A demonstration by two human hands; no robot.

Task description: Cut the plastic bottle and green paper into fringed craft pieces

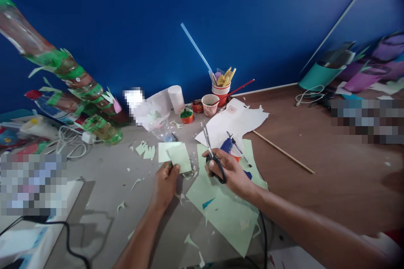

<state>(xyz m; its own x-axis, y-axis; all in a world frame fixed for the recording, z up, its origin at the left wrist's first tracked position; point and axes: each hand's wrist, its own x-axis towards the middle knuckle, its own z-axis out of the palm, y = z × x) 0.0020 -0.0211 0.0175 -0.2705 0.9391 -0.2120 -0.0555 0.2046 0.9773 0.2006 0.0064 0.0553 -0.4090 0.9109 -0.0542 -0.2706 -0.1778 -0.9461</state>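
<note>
My left hand (166,180) pinches a small pale green paper piece (180,156), holding it just above the floor. My right hand (227,171) is closed through the black handles of a pair of scissors (209,148), whose blades point up and away, just right of the paper piece. Under my right hand lies a large pale green paper sheet (225,210). A blue glue gun (228,145) rests just beyond my right hand, partly hidden by it.
Green paper scraps (145,150) litter the grey floor. White paper (235,121), cups with tools (221,86), small paint pots (186,114), a paper roll (176,97) and a thin wooden stick (282,151) lie ahead. A painted bottle construction (69,80) leans at left. Cables (67,143) lie nearby.
</note>
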